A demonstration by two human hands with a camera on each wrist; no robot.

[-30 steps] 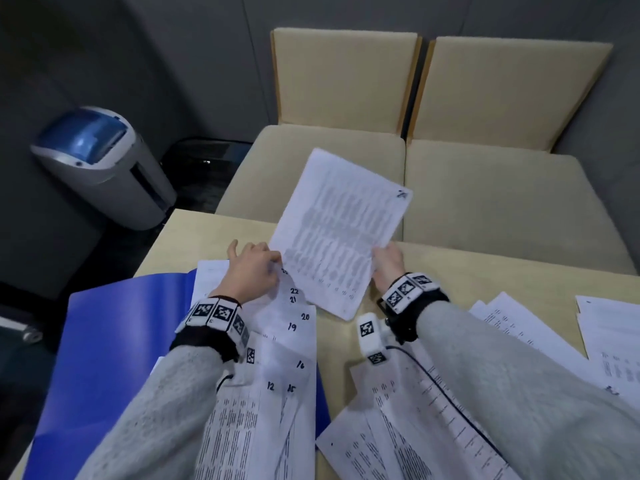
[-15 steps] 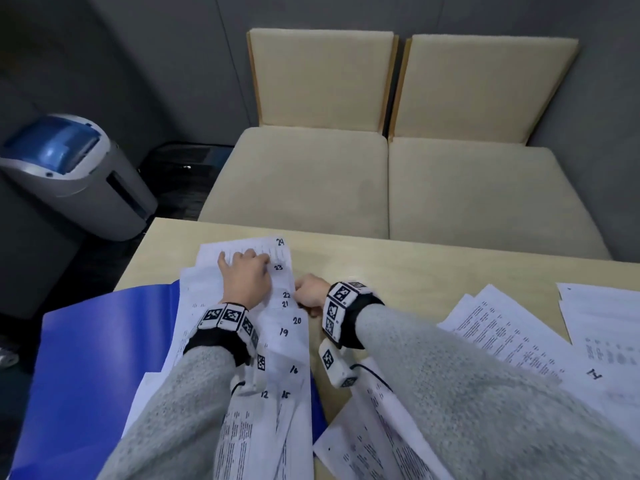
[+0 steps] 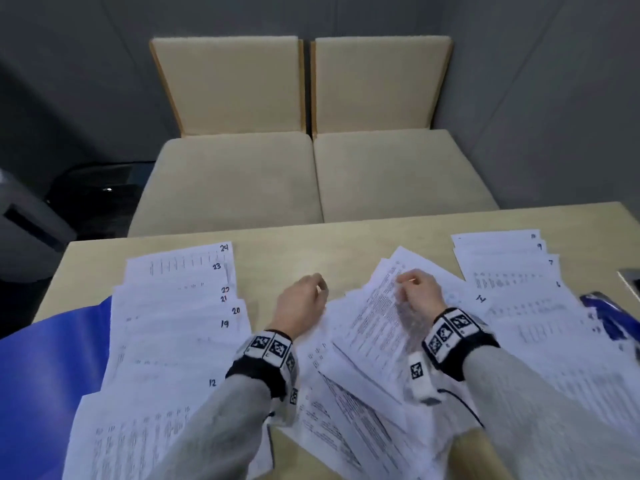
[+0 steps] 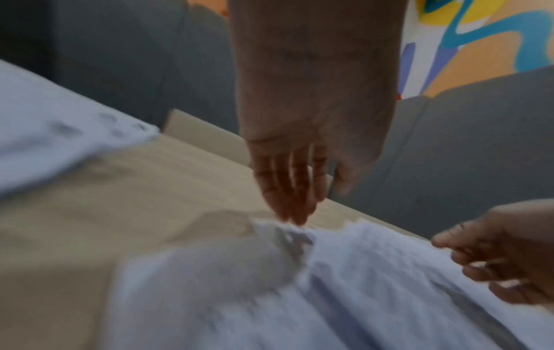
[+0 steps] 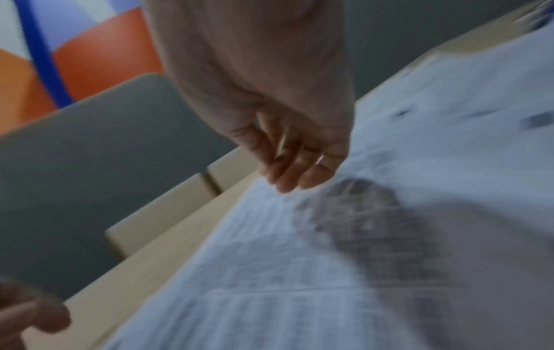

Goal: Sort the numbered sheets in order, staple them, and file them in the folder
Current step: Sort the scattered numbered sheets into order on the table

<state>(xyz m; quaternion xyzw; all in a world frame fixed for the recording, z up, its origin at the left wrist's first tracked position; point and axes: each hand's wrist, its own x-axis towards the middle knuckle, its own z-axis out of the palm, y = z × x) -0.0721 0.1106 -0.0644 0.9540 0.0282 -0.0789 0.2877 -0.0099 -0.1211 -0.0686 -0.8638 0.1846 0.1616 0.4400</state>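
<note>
A fan of numbered sheets (image 3: 173, 306), showing 24 down to 12, lies at the left, partly on an open blue folder (image 3: 45, 358). A loose pile of printed sheets (image 3: 367, 334) covers the table's middle. My left hand (image 3: 303, 299) hovers at that pile's left edge with relaxed fingers (image 4: 288, 189) pointing down at a sheet corner, holding nothing. My right hand (image 3: 419, 292) is over the top sheet of the pile, fingers (image 5: 299, 170) loosely curled, their tips at the paper. Both wrist views are blurred.
A second fan of sheets (image 3: 512, 278), numbered 9, 7 and 6, lies at the right. A blue object (image 3: 606, 317) and a metal corner (image 3: 630, 278) sit at the right edge. Two beige seats (image 3: 311, 174) stand behind the wooden table (image 3: 304, 247).
The sheet marked 24, held up by my right hand a second ago, now lies at the top of the left fan. Both hands have moved right to the loose middle pile.
</note>
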